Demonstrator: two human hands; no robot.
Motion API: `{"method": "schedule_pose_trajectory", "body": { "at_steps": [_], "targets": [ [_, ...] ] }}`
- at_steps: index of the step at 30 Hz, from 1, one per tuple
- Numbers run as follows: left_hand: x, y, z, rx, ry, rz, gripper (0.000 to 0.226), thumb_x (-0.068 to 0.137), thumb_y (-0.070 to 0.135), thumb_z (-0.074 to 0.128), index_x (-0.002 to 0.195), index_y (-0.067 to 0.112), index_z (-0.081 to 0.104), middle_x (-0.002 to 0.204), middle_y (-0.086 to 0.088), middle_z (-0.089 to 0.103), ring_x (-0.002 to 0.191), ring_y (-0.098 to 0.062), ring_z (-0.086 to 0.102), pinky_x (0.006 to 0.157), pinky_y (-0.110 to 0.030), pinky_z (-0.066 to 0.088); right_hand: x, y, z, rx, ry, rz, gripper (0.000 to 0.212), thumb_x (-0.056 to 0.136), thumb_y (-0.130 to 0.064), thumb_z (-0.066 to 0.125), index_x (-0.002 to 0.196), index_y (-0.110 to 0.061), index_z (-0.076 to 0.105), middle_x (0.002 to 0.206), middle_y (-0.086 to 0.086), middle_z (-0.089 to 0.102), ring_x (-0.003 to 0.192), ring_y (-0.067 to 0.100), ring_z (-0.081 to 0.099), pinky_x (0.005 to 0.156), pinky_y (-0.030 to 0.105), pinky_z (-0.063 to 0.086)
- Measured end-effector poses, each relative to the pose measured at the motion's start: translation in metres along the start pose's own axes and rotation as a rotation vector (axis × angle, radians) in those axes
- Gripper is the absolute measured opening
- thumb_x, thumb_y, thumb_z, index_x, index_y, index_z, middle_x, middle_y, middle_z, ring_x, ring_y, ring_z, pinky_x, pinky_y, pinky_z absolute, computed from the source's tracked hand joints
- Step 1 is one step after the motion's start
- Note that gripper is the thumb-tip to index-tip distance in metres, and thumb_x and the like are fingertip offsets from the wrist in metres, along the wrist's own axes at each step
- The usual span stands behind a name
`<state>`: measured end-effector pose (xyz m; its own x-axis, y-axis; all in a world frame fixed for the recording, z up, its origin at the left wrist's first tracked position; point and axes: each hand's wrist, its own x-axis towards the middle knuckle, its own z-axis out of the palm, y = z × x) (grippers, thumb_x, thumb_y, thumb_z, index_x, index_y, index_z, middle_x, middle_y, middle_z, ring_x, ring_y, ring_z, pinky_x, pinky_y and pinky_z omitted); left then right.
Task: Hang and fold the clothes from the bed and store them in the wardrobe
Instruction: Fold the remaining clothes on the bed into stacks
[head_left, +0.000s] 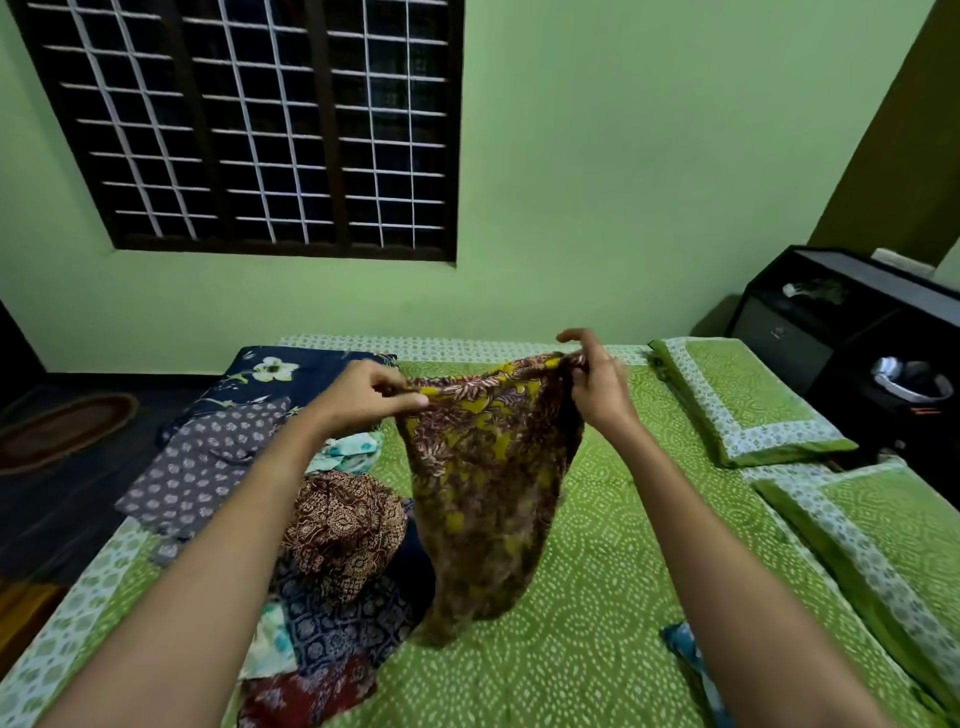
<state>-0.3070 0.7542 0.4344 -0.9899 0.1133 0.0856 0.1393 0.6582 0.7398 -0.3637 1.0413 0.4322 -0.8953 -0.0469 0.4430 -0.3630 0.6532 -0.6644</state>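
Two bare forearms reach in from the bottom corners of the frame and meet over a bed (597, 597) covered in a green dotted sheet. At the lower right, a strip of blue cloth (685, 649) lies on the sheet. At the lower centre-left is a loose pile of clothes (337, 530) in brown, navy and red prints.

At the centre, both hands hold up a yellow-and-maroon floral garment (488, 467) by its top edge. The left hand (371, 392) pinches one upper corner between thumb and fingers. The right hand (597, 384) grips the other corner, with the cloth bunched in its curled fingers. The garment hangs narrow and rumpled, and its lower end touches the sheet just beside the pile.

Further back on the left lie a grey printed garment (208, 467) and a navy floral piece (280, 371). Two green pillows (743, 400) lie at the right edge, with a black cabinet (857, 322) behind them. A barred window (249, 124) fills the upper left of the green wall. No wardrobe is in view.

Likely risks: the light left pinch could slip and drop that corner. The trailing hem could catch the pile and drag pieces along. Because the cloth is bunched, a fold started now would probably come out crooked.
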Motion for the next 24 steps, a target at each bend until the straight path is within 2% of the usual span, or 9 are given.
{"method": "schedule_pose_trajectory", "body": {
  "at_steps": [3,5,6,8,12,14,18,22,24],
  "targets": [
    [0.0,0.008,0.0,-0.106,0.223,0.079,0.014,0.082,0.022,0.069,0.076,0.008,0.07,0.066,-0.003,0.063,0.06,-0.01,0.053,0.056,-0.022,0.039,0.004,0.0,-0.008,-0.055,-0.033,-0.045,0.059,0.081,0.017,0.037,0.125,-0.018,0.056,0.107,0.01,0.06,0.099,0.02,0.052,0.076,0.019,0.037],
    [0.002,0.014,0.006,-0.303,0.315,0.107,0.018,0.088,0.016,0.061,0.071,0.016,0.064,0.062,0.006,0.06,0.058,-0.001,0.052,0.058,-0.02,0.04,0.002,-0.005,-0.005,-0.13,-0.062,-0.145,0.063,0.08,0.016,0.036,0.128,-0.021,0.051,0.118,0.011,0.059,0.106,0.026,0.054,0.086,0.028,0.043],
    [0.003,0.015,0.009,-0.348,0.331,0.117,0.022,0.092,0.015,0.055,0.071,0.016,0.061,0.064,0.005,0.057,0.059,0.002,0.05,0.06,-0.019,0.039,0.0,-0.006,-0.004,-0.189,-0.135,-0.187,0.064,0.08,0.014,0.036,0.129,-0.025,0.045,0.118,0.011,0.058,0.103,0.029,0.056,0.083,0.035,0.047],
    [0.007,0.013,0.011,-0.29,0.324,0.134,0.022,0.097,0.018,0.045,0.079,0.012,0.055,0.07,0.003,0.05,0.065,-0.003,0.046,0.062,-0.022,0.035,-0.004,-0.001,-0.002,-0.304,-0.32,-0.228,0.062,0.08,0.009,0.04,0.126,-0.033,0.038,0.115,0.01,0.059,0.093,0.031,0.058,0.074,0.043,0.051],
    [0.011,0.01,0.013,-0.259,0.387,0.12,0.023,0.1,0.023,0.037,0.083,0.013,0.048,0.073,-0.001,0.043,0.07,-0.009,0.039,0.062,-0.02,0.031,-0.003,0.011,-0.006,-0.27,-0.47,-0.291,0.041,0.08,0.003,0.053,0.109,-0.025,0.059,0.109,0.003,0.063,0.101,0.024,0.056,0.082,0.043,0.049],
    [0.013,0.017,0.019,-0.341,0.409,0.125,0.026,0.101,0.022,0.034,0.076,0.019,0.042,0.072,0.003,0.039,0.069,-0.004,0.037,0.059,-0.013,0.029,-0.005,0.007,-0.003,-0.198,-0.51,-0.29,0.031,0.076,0.005,0.059,0.098,-0.015,0.067,0.097,0.003,0.066,0.093,0.021,0.059,0.08,0.041,0.051],
    [0.02,0.027,0.024,-0.491,0.39,0.166,0.027,0.102,0.023,0.032,0.076,0.02,0.04,0.073,0.005,0.037,0.07,-0.004,0.036,0.065,-0.022,0.028,-0.016,-0.007,0.013,0.052,-0.631,-0.259,0.016,0.073,0.0,0.071,0.08,-0.014,0.067,0.085,0.001,0.061,0.086,0.019,0.06,0.083,0.041,0.052],
    [0.02,0.038,0.024,-0.706,0.364,0.188,0.027,0.102,0.019,0.03,0.079,0.015,0.044,0.074,0.003,0.061,0.066,-0.009,0.056,0.066,-0.024,0.046,-0.028,-0.017,0.034,0.205,-0.694,-0.19,0.024,0.072,0.001,0.074,0.087,-0.012,0.06,0.094,0.001,0.057,0.088,0.017,0.06,0.081,0.033,0.056],
    [0.018,0.041,0.024,-0.753,0.337,0.18,0.026,0.102,0.02,0.03,0.08,0.014,0.044,0.075,-0.001,0.063,0.065,-0.014,0.059,0.067,-0.03,0.051,-0.034,-0.021,0.048,0.152,-0.738,-0.245,0.042,0.073,-0.003,0.076,0.109,-0.005,0.056,0.112,0.006,0.053,0.097,0.016,0.055,0.082,0.024,0.052]
  ]
}}
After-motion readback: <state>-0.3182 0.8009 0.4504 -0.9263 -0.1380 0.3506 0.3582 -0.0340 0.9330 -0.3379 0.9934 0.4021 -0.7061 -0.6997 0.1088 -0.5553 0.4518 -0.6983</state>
